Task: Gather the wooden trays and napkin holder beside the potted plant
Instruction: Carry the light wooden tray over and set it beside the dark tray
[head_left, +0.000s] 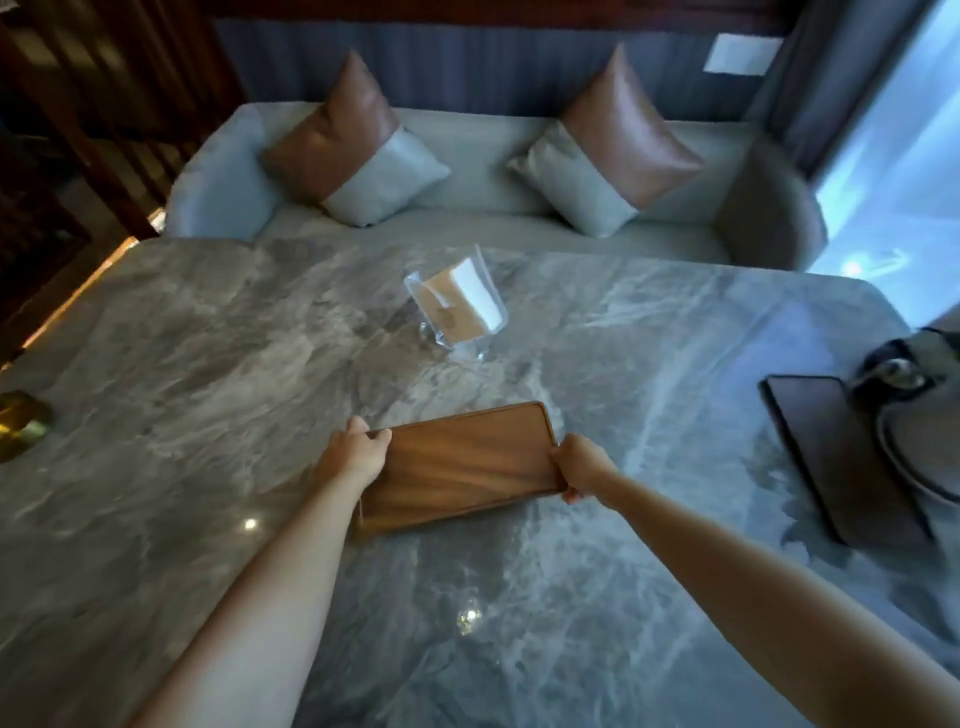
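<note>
Progress on the gathering appears to be at an early to middle stage, judged from how things lie. One wooden tray is gripped at both short ends above or on the grey marble table, near the table's middle; whether it is lifted clear or resting cannot be told. The left hand is closed over the tray's left edge, fingers curled on top, and the right hand is clamped on the right edge, with fingertips wrapped under the near corner. A second tray, darker in this light, lies at the right edge of the table, and a rounded grey object is set partly on it; this may be the pot of the plant, but no foliage is in view, so it cannot be confirmed. The clear napkin holder, with napkins inside, stands beyond the held tray, well apart from the right-hand group, and is untouched. It is judged that the held tray remains to be carried to the right and set beside the dark tray, and that the napkin holder is left to be fetched afterwards. A sofa with two cushions is seen behind the table.
</note>
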